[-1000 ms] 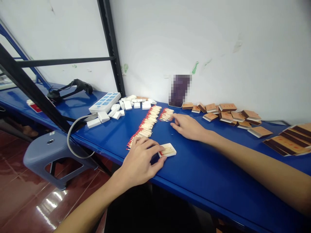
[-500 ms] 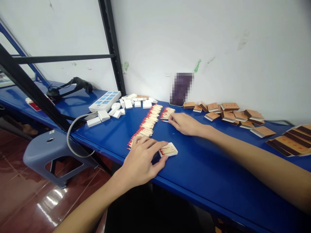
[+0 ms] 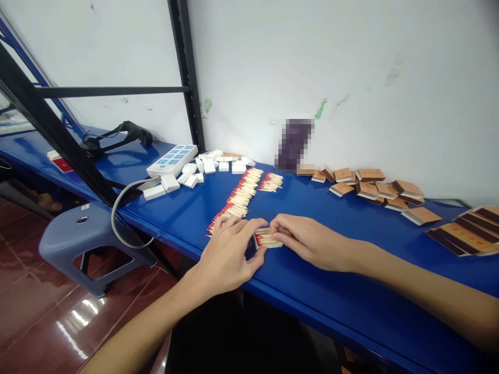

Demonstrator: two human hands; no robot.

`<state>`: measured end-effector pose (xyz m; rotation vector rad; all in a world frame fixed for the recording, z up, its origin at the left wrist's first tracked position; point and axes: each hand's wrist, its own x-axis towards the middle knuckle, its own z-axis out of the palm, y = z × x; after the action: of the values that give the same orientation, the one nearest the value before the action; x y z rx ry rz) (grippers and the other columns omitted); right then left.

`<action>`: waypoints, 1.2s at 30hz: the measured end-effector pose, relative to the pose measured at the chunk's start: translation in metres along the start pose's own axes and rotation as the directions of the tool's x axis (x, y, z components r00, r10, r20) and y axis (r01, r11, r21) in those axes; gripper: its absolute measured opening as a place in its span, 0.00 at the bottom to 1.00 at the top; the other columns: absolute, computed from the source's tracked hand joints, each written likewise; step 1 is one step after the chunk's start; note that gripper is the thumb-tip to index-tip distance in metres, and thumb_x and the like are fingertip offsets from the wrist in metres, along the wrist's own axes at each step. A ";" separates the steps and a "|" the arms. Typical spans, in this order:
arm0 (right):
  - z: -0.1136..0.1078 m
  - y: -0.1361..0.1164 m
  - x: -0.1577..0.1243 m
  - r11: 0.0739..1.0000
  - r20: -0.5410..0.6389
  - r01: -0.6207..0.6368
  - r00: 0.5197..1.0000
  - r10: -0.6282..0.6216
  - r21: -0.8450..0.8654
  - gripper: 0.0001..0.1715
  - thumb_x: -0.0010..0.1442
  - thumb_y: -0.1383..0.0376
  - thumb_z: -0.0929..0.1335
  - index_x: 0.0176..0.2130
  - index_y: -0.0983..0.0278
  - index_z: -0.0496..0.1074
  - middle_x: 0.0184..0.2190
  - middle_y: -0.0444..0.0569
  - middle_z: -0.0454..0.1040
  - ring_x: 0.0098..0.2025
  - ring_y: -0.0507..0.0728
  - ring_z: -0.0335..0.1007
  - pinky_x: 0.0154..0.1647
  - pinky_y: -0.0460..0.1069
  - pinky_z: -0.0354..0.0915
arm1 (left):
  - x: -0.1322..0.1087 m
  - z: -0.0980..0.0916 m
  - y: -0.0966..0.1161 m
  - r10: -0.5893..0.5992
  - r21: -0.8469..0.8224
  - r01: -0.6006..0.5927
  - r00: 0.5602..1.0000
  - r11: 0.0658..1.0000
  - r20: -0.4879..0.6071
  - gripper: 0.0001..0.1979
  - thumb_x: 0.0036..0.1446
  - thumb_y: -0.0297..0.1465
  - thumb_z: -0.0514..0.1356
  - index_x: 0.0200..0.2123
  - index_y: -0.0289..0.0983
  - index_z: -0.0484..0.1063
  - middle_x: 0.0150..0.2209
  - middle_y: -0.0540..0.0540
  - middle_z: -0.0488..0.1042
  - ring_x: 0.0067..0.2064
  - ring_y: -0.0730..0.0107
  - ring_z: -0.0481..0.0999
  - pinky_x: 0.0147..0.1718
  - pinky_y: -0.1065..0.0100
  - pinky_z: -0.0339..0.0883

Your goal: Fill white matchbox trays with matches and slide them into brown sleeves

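Observation:
A white matchbox tray (image 3: 256,242) holding red-tipped matches (image 3: 266,239) lies near the front edge of the blue table. My left hand (image 3: 230,254) grips its left end between thumb and forefinger. Over the tray's right end, my right hand (image 3: 307,241) has its fingertips pinched together at the matches; a match in them is hardly visible. Beyond my left hand, a long row of loose matches (image 3: 242,196) runs back across the table. A smaller pile of matches (image 3: 271,182) lies to the right of that row.
White matchbox trays (image 3: 209,166) and a white power strip (image 3: 172,160) stand at the back left. Several brown matchbox sleeves (image 3: 366,190) lie along the wall, with more sleeves (image 3: 473,228) stacked at right. A pixelated upright object (image 3: 293,144) leans there. A stool (image 3: 93,244) stands left.
My right hand has moved from the small match pile toward me, to the tray, with the match it was pinching. My left hand keeps its hold on the tray.

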<state>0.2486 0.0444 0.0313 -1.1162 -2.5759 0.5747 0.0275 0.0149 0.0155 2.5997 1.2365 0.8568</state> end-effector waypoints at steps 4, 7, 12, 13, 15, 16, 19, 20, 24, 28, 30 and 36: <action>-0.002 -0.007 0.004 0.999 -0.023 -0.003 1.000 0.002 -0.054 0.11 0.68 0.60 0.61 0.36 0.61 0.67 0.31 0.46 0.71 0.30 0.53 0.64 0.33 0.49 0.58 | 0.000 0.000 -0.001 0.039 -0.012 -0.039 0.999 0.999 0.001 0.11 0.62 0.31 0.59 0.48 0.42 0.72 0.44 0.51 0.79 0.46 0.62 0.71 0.50 0.59 0.56; -0.006 -0.002 0.011 0.998 -0.096 -0.019 0.995 0.013 -0.058 0.06 0.64 0.63 0.64 0.36 0.61 0.68 0.27 0.42 0.67 0.27 0.51 0.60 0.31 0.48 0.55 | 0.001 0.001 -0.002 0.042 0.001 -0.042 0.999 0.999 0.005 0.08 0.61 0.31 0.60 0.44 0.42 0.75 0.43 0.50 0.79 0.46 0.61 0.71 0.49 0.58 0.56; -0.011 0.037 0.034 0.990 -0.283 -0.092 0.957 0.059 -0.106 0.05 0.64 0.65 0.63 0.40 0.62 0.67 0.23 0.40 0.63 0.26 0.52 0.59 0.30 0.48 0.54 | 0.002 0.001 -0.003 0.046 0.009 -0.046 0.999 0.999 0.009 0.08 0.62 0.33 0.59 0.42 0.42 0.78 0.44 0.49 0.79 0.46 0.61 0.72 0.50 0.56 0.56; -0.012 0.046 0.041 0.985 -0.305 -0.112 0.950 0.068 -0.129 0.05 0.63 0.66 0.63 0.41 0.62 0.67 0.24 0.41 0.65 0.27 0.53 0.60 0.31 0.48 0.54 | 0.003 0.001 -0.002 0.048 0.010 -0.048 0.999 0.999 0.009 0.08 0.63 0.33 0.59 0.42 0.42 0.78 0.44 0.49 0.79 0.46 0.60 0.72 0.50 0.55 0.57; -0.012 0.061 0.055 0.974 -0.330 -0.154 0.939 0.092 -0.165 0.07 0.62 0.67 0.64 0.42 0.63 0.68 0.26 0.43 0.67 0.29 0.54 0.61 0.31 0.48 0.54 | 0.002 0.001 -0.002 0.047 0.012 -0.047 0.999 0.999 0.011 0.08 0.62 0.32 0.59 0.42 0.41 0.78 0.44 0.48 0.79 0.46 0.60 0.72 0.51 0.55 0.57; -0.013 0.066 0.061 0.970 -0.333 -0.165 0.938 0.098 -0.179 0.07 0.62 0.67 0.64 0.42 0.63 0.68 0.27 0.44 0.68 0.29 0.54 0.62 0.31 0.48 0.54 | 0.002 0.000 -0.002 0.046 0.012 -0.046 0.999 0.999 0.013 0.08 0.62 0.32 0.60 0.43 0.41 0.78 0.44 0.48 0.79 0.46 0.60 0.72 0.51 0.55 0.57; -0.013 0.075 0.075 0.965 -0.320 -0.170 0.942 0.100 -0.199 0.06 0.63 0.68 0.63 0.40 0.64 0.69 0.29 0.47 0.71 0.30 0.55 0.64 0.32 0.49 0.55 | 0.002 0.000 -0.001 0.041 0.009 -0.041 0.999 0.999 0.010 0.09 0.62 0.32 0.60 0.44 0.40 0.78 0.44 0.48 0.79 0.47 0.60 0.72 0.50 0.56 0.58; -0.014 0.075 0.077 0.964 -0.313 -0.172 0.944 0.103 -0.203 0.06 0.63 0.69 0.63 0.39 0.64 0.70 0.30 0.48 0.72 0.31 0.55 0.64 0.33 0.49 0.55 | 0.002 0.000 -0.001 0.041 0.009 -0.041 0.999 0.999 0.008 0.09 0.62 0.32 0.60 0.44 0.40 0.78 0.44 0.48 0.79 0.47 0.60 0.72 0.50 0.56 0.59; -0.015 0.075 0.081 0.954 -0.290 -0.191 0.949 0.120 -0.232 0.09 0.64 0.71 0.62 0.35 0.64 0.70 0.33 0.51 0.75 0.33 0.56 0.67 0.34 0.49 0.57 | 0.002 0.000 -0.001 0.044 0.008 -0.044 0.999 0.999 0.010 0.09 0.62 0.32 0.60 0.45 0.41 0.77 0.45 0.48 0.79 0.47 0.59 0.72 0.50 0.55 0.58; -0.015 0.074 0.081 0.947 -0.282 -0.199 0.951 0.125 -0.251 0.10 0.65 0.70 0.62 0.34 0.64 0.71 0.32 0.51 0.76 0.34 0.57 0.68 0.35 0.50 0.58 | 0.002 0.000 -0.001 0.046 0.012 -0.046 0.999 0.999 0.011 0.09 0.62 0.32 0.60 0.44 0.41 0.77 0.45 0.48 0.79 0.46 0.59 0.73 0.50 0.55 0.59; -0.014 0.074 0.081 0.949 -0.291 -0.199 0.949 0.124 -0.243 0.10 0.65 0.70 0.62 0.35 0.64 0.71 0.32 0.51 0.76 0.33 0.56 0.68 0.35 0.50 0.58 | 0.003 0.000 -0.001 0.047 0.014 -0.047 0.999 0.999 0.010 0.09 0.62 0.32 0.60 0.44 0.41 0.77 0.45 0.48 0.79 0.46 0.59 0.73 0.50 0.55 0.59; -0.014 0.074 0.080 0.947 -0.286 -0.170 0.954 0.088 -0.274 0.12 0.66 0.69 0.61 0.37 0.65 0.73 0.36 0.53 0.78 0.38 0.58 0.70 0.37 0.50 0.58 | 0.003 0.000 -0.001 0.043 0.010 -0.043 0.999 0.999 0.020 0.09 0.62 0.33 0.60 0.45 0.40 0.77 0.45 0.47 0.79 0.47 0.59 0.72 0.50 0.55 0.58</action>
<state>0.2477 0.1535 0.0167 -1.3620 -2.4105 0.0492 0.0279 0.0174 0.0167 2.6457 1.1872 0.8325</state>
